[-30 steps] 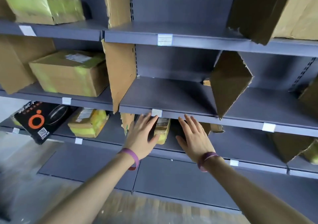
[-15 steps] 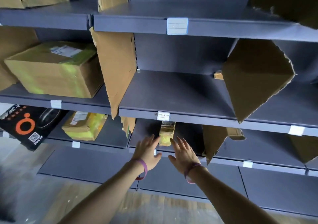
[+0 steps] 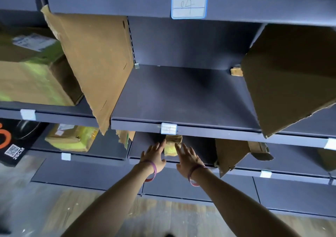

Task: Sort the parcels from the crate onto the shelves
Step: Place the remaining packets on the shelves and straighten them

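Parcel (image 3: 171, 148) between left hand (image 3: 154, 157) and right hand (image 3: 187, 160)

Middle shelf (image 3: 181, 98): plain dark blue-grey. Small label (image 3: 169, 128) on its front edge: white, blue border. Bigger label (image 3: 189, 2) above it: white, blue border, blue ruled lines. Left divider (image 3: 98, 60) and right divider (image 3: 291, 76) on it: plain brown cardboard. Big box (image 3: 32, 76) left of it: brown, yellow-green tape, white sticker. Small parcel (image 3: 171, 145) just below it: brown, yellow tape. Taped parcel (image 3: 72, 140) below-left: brown, yellow-green. Black box (image 3: 12, 144) further below-left: orange ring, white QR code. Below it, purple wristband (image 3: 153, 169) and pink wristband (image 3: 192, 172). Floor (image 3: 72, 209) under it: grey-brown wood grain.
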Demonstrator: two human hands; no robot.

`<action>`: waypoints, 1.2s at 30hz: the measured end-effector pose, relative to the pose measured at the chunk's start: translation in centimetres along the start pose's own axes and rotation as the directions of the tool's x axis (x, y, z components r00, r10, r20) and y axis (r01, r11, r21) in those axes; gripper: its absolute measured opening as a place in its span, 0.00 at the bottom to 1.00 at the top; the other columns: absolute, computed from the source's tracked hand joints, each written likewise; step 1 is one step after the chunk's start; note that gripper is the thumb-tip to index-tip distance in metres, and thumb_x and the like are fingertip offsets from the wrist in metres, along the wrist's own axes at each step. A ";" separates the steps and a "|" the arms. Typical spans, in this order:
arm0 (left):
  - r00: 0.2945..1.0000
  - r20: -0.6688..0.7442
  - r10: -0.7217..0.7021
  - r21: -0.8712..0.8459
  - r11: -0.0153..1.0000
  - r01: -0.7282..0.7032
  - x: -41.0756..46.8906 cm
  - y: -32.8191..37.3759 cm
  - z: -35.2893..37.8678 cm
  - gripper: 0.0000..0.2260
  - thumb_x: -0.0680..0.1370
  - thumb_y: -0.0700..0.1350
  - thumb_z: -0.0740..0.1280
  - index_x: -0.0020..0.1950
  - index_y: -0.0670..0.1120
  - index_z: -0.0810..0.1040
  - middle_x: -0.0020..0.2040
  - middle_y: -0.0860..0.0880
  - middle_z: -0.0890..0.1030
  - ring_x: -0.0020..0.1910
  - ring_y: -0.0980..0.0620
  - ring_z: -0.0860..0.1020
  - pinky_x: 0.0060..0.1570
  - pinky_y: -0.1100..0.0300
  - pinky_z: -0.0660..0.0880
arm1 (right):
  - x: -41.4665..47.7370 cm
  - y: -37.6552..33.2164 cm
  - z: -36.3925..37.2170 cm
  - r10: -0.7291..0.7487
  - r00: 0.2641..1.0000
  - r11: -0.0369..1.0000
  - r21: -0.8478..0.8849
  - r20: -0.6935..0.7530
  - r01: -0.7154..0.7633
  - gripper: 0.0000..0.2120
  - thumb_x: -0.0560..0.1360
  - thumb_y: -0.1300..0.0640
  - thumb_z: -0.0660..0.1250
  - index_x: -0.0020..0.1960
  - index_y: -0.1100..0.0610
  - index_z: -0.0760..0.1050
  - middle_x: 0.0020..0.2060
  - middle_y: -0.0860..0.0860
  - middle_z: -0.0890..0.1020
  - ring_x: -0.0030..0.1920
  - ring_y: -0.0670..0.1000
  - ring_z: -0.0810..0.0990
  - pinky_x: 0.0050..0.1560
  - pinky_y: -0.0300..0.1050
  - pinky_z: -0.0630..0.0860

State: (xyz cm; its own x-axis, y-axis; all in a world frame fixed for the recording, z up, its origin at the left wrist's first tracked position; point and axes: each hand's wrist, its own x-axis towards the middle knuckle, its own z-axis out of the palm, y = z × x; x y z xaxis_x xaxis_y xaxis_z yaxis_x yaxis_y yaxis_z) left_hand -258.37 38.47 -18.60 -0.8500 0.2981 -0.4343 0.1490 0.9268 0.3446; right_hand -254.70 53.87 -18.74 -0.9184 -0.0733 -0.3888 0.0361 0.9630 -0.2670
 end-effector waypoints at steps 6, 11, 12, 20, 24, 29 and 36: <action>0.997 0.073 0.028 -0.095 0.995 -0.021 2.6 0.3 0.5 0.35 0.79 0.45 0.62 0.78 0.59 0.42 0.79 0.55 0.52 0.77 0.46 0.55 0.73 0.39 0.51 | 1.8 0.3 0.6 0.048 0.999 0.997 0.064 0.015 -0.049 0.37 0.77 0.59 0.59 0.79 0.51 0.41 0.78 0.50 0.48 0.77 0.60 0.49 0.74 0.57 0.60; 0.997 0.063 0.042 -0.100 0.994 -0.035 4.1 1.1 0.8 0.34 0.79 0.46 0.61 0.78 0.57 0.44 0.79 0.55 0.51 0.77 0.48 0.54 0.73 0.40 0.51 | 2.7 1.4 0.2 0.073 0.997 0.995 0.066 0.007 -0.074 0.37 0.78 0.58 0.60 0.79 0.52 0.42 0.78 0.49 0.48 0.77 0.59 0.49 0.74 0.56 0.60; 0.998 0.054 0.040 -0.102 0.994 -0.034 4.4 1.2 0.9 0.33 0.79 0.46 0.61 0.78 0.57 0.45 0.79 0.55 0.51 0.77 0.48 0.54 0.74 0.40 0.52 | 2.8 1.6 0.1 0.076 0.997 0.995 0.064 0.007 -0.076 0.36 0.78 0.58 0.60 0.79 0.52 0.43 0.78 0.49 0.49 0.77 0.59 0.49 0.73 0.56 0.60; 1.000 -0.011 0.025 -0.167 0.986 -0.026 4.3 1.6 1.3 0.34 0.77 0.43 0.64 0.77 0.56 0.49 0.77 0.52 0.60 0.73 0.46 0.63 0.68 0.41 0.65 | 2.6 2.3 0.1 0.058 0.998 0.996 0.064 -0.015 -0.057 0.36 0.78 0.58 0.59 0.79 0.51 0.41 0.79 0.50 0.46 0.78 0.58 0.45 0.74 0.56 0.58; 0.999 -0.013 0.032 -0.173 0.984 -0.034 2.0 1.3 1.5 0.37 0.78 0.44 0.64 0.78 0.58 0.44 0.78 0.51 0.56 0.75 0.46 0.59 0.70 0.42 0.62 | 1.0 1.1 0.5 0.025 0.998 0.999 0.021 -0.056 -0.024 0.36 0.79 0.57 0.58 0.79 0.51 0.40 0.78 0.53 0.44 0.77 0.60 0.46 0.75 0.57 0.57; 0.996 -0.079 0.050 -0.202 0.977 -0.065 -1.8 -0.9 1.5 0.34 0.79 0.44 0.63 0.78 0.56 0.47 0.78 0.52 0.56 0.76 0.49 0.58 0.72 0.47 0.61 | -0.9 -1.9 1.4 -0.041 0.993 0.999 0.025 -0.108 0.044 0.35 0.79 0.56 0.59 0.79 0.51 0.42 0.78 0.54 0.48 0.77 0.58 0.50 0.74 0.53 0.58; 0.993 -0.117 -0.003 -0.167 0.986 -0.017 -6.8 -9.0 0.6 0.33 0.79 0.45 0.63 0.78 0.54 0.49 0.78 0.52 0.55 0.76 0.50 0.57 0.73 0.49 0.60 | -2.1 -9.4 3.9 -0.049 0.995 0.999 0.004 -0.087 0.050 0.35 0.80 0.56 0.58 0.79 0.52 0.40 0.78 0.54 0.47 0.77 0.58 0.48 0.75 0.53 0.57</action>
State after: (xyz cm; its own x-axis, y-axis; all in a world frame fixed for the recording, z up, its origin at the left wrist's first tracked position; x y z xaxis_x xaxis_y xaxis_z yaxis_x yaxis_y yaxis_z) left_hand -253.65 28.26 -19.24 -0.9037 0.2666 -0.3351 0.0766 0.8706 0.4860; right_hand -251.58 43.95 -18.80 -0.9498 -0.0980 -0.2972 -0.0080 0.9570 -0.2899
